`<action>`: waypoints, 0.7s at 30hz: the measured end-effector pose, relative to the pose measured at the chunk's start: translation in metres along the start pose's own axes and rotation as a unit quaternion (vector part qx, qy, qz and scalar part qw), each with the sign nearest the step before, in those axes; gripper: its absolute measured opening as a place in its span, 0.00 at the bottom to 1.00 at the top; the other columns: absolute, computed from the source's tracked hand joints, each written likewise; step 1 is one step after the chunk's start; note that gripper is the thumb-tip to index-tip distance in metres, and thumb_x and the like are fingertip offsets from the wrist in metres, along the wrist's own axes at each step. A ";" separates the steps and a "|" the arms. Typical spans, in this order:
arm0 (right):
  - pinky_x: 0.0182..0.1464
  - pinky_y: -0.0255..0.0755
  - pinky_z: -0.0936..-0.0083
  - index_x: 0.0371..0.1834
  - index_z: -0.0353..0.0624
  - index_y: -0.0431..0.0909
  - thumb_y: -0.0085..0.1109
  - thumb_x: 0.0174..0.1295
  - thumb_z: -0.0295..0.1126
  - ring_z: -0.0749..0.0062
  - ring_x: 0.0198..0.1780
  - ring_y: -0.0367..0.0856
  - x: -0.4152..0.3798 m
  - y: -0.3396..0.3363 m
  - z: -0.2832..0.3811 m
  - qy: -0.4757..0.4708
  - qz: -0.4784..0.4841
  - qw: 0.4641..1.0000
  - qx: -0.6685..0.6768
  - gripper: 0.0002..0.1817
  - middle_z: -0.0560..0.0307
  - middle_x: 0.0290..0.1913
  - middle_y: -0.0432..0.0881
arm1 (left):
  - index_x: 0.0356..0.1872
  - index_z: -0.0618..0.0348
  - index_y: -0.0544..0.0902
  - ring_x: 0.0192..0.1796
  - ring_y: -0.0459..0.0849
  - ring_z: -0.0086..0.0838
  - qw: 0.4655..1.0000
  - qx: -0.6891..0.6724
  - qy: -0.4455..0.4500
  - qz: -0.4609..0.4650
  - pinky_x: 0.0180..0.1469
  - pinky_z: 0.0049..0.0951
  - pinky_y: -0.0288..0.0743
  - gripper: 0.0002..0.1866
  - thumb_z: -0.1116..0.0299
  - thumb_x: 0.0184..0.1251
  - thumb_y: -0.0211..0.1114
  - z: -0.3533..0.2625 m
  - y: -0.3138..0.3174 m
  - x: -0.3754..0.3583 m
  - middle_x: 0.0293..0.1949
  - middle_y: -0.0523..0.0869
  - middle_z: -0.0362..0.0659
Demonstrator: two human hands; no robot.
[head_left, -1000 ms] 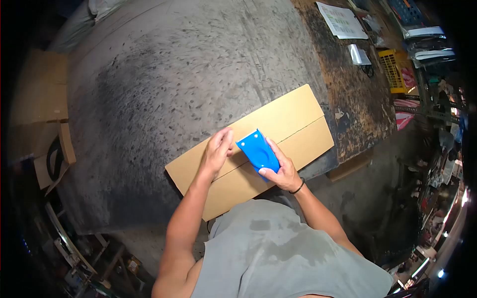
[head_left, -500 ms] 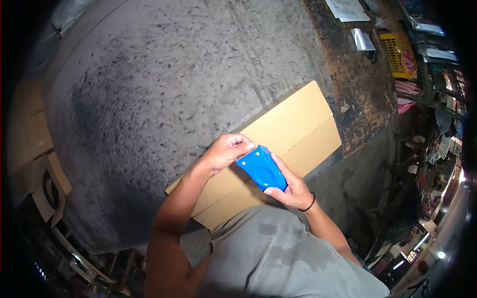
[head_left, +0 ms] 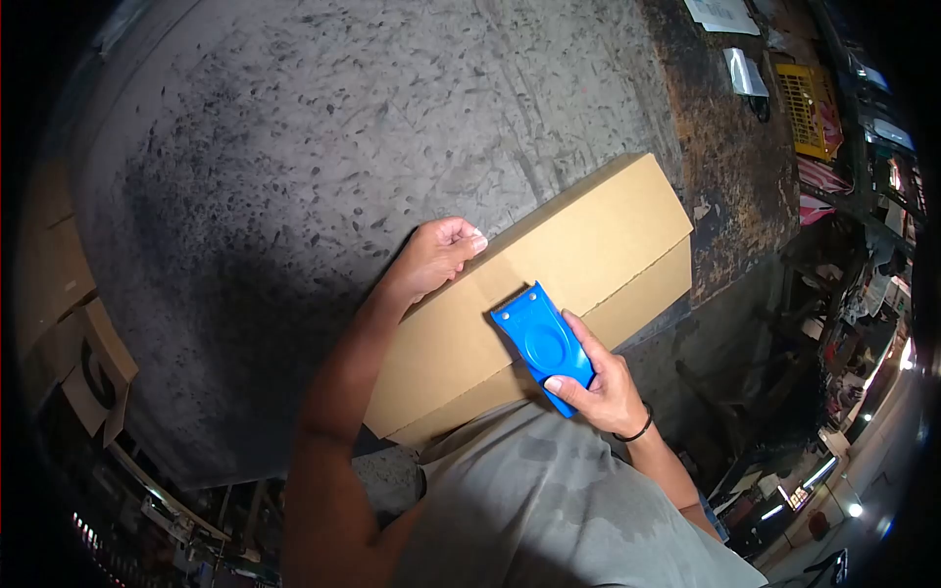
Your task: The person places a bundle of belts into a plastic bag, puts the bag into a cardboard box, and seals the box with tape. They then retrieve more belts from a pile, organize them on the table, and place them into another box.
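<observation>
My right hand (head_left: 610, 394) is wrapped round a blue hand-held tape dispenser (head_left: 545, 343), thumb on its near face. The dispenser has two round studs near its upper end and hangs over a closed brown cardboard box (head_left: 598, 220). At the box's far long edge is my left hand (head_left: 443, 257), thumb and fingers pinched together. Whatever lies between those fingertips is too small to make out. A faint darker strip shows on the cardboard between the left hand and the dispenser.
The box lies on a worn grey work surface (head_left: 323, 127), close against my body. A dark scuffed board (head_left: 735, 167) borders it at right. Beyond are a silver packet (head_left: 742, 72), papers (head_left: 723, 14) and a yellow basket (head_left: 806, 108). Another carton (head_left: 98, 363) stands at left.
My left hand has left the dispenser's toothed end and moved up to the box's far edge. The dispenser in my right hand has shifted slightly right and down. The view has moved too.
</observation>
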State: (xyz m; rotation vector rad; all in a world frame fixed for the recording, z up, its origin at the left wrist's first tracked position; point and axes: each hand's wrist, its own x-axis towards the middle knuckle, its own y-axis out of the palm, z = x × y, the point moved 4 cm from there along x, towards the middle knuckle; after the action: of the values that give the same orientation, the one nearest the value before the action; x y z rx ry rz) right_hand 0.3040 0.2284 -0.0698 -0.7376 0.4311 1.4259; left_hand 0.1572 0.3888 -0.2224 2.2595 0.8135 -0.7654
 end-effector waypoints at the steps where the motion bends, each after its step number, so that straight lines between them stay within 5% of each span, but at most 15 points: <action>1: 0.52 0.70 0.76 0.67 0.34 0.56 0.67 0.52 0.36 0.70 0.50 0.77 0.001 0.000 0.000 0.006 0.002 1.000 -0.006 0.42 0.41 0.52 0.78 | 0.33 0.60 0.78 0.25 0.69 0.13 1.000 0.009 -0.006 -0.003 0.26 0.17 0.65 0.07 0.67 0.64 0.61 -0.004 0.003 -0.002 0.25 0.76 0.33; 6: 0.51 0.70 0.77 0.67 0.34 0.56 0.67 0.53 0.36 0.72 0.49 0.77 0.000 0.000 0.001 0.023 0.002 1.000 -0.006 0.41 0.42 0.51 0.78 | 0.37 0.64 0.78 0.27 0.77 0.21 0.998 0.038 0.039 -0.040 0.30 0.24 0.72 0.08 0.69 0.62 0.62 0.010 0.007 0.002 0.26 0.80 0.39; 9: 0.51 0.70 0.77 0.68 0.34 0.56 0.66 0.53 0.36 0.72 0.48 0.77 -0.001 0.000 -0.002 0.022 0.005 1.000 -0.002 0.41 0.42 0.51 0.78 | 0.42 0.64 0.77 0.30 0.81 0.32 0.958 0.232 0.103 -0.132 0.35 0.30 0.75 0.11 0.71 0.61 0.61 -0.005 0.000 -0.016 0.29 0.82 0.46; 11: 0.50 0.70 0.77 0.68 0.34 0.56 0.66 0.53 0.36 0.73 0.48 0.77 0.000 0.000 -0.004 0.010 0.002 1.000 -0.005 0.41 0.42 0.51 0.78 | 0.47 0.62 0.76 0.36 0.83 0.41 0.863 0.427 0.184 -0.198 0.38 0.37 0.75 0.14 0.69 0.61 0.61 -0.017 -0.003 -0.031 0.36 0.83 0.52; 12: 0.52 0.70 0.77 0.68 0.34 0.56 0.66 0.53 0.36 0.72 0.50 0.76 -0.001 0.000 -0.004 0.011 0.005 1.000 -0.006 0.41 0.42 0.52 0.78 | 0.47 0.62 0.76 0.36 0.83 0.41 0.864 0.426 0.182 -0.199 0.38 0.37 0.75 0.14 0.69 0.61 0.61 -0.021 -0.005 -0.039 0.36 0.83 0.52; 14: 0.53 0.69 0.76 0.68 0.34 0.55 0.66 0.53 0.36 0.71 0.51 0.76 0.001 -0.001 -0.007 0.010 0.003 1.000 -0.005 0.41 0.42 0.52 0.77 | 0.55 0.63 0.73 0.53 0.79 0.43 0.947 0.287 0.086 -0.115 0.51 0.37 0.72 0.20 0.64 0.65 0.57 -0.022 -0.007 -0.044 0.52 0.79 0.55; 15: 0.55 0.67 0.75 0.68 0.34 0.55 0.66 0.53 0.36 0.69 0.53 0.75 0.001 -0.001 -0.009 0.006 0.006 1.000 -0.005 0.42 0.41 0.54 0.76 | 0.55 0.63 0.73 0.53 0.79 0.43 0.947 0.287 0.085 -0.112 0.51 0.37 0.72 0.20 0.64 0.65 0.57 -0.019 -0.001 -0.042 0.52 0.79 0.55; 17: 0.57 0.66 0.75 0.68 0.34 0.55 0.66 0.53 0.37 0.68 0.55 0.74 -0.001 0.000 -0.012 0.004 0.013 1.000 -0.006 0.42 0.40 0.55 0.75 | 0.61 0.65 0.68 0.65 0.69 0.42 0.927 0.285 0.244 0.025 0.63 0.35 0.63 0.25 0.60 0.69 0.53 -0.013 0.025 -0.042 0.61 0.71 0.56; 18: 0.58 0.65 0.74 0.68 0.34 0.54 0.66 0.53 0.37 0.67 0.57 0.73 0.000 0.000 -0.015 0.002 0.015 1.000 0.006 0.42 0.40 0.56 0.74 | 0.64 0.67 0.64 0.70 0.59 0.39 0.953 0.217 0.195 0.078 0.70 0.32 0.52 0.29 0.54 0.72 0.46 -0.010 0.022 -0.033 0.66 0.64 0.54; 21: 0.59 0.64 0.74 0.68 0.34 0.54 0.66 0.53 0.37 0.65 0.59 0.72 0.001 0.002 -0.024 -0.017 0.020 1.000 0.017 0.42 0.39 0.58 0.72 | 0.63 0.67 0.65 0.69 0.61 0.39 0.958 0.216 0.171 0.085 0.70 0.32 0.52 0.29 0.53 0.73 0.42 -0.013 0.020 -0.022 0.66 0.65 0.54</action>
State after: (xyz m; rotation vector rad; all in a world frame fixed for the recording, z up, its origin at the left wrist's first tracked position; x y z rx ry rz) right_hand 0.3058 0.2131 -0.0878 -0.6791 0.4449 1.4629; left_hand 0.1612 0.3773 -0.1919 2.8673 0.6320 -0.5131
